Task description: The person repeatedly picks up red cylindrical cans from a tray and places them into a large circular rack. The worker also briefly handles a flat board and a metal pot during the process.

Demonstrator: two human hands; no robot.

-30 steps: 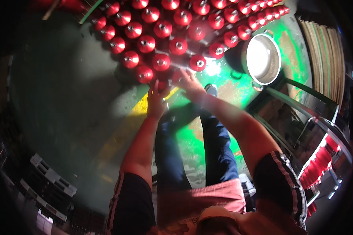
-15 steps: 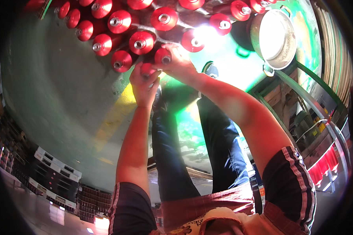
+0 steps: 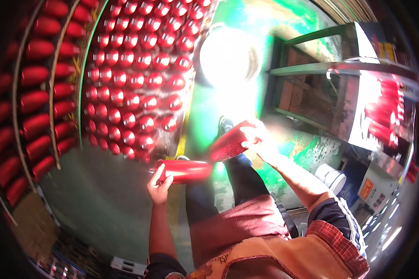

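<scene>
Gripped 1 per hand, near the ends, likely baring the sides.
Left hand's (image 3: 159, 186) fingers pinch the left bottle (image 3: 191, 171); right hand's (image 3: 257, 138) clasp the right bottle (image 3: 228, 143).

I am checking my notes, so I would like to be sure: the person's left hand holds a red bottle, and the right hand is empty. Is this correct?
Not quite: the right hand is not empty. The head view shows it holding a second red bottle, tilted. The left hand does hold a red bottle, as you say.
</scene>
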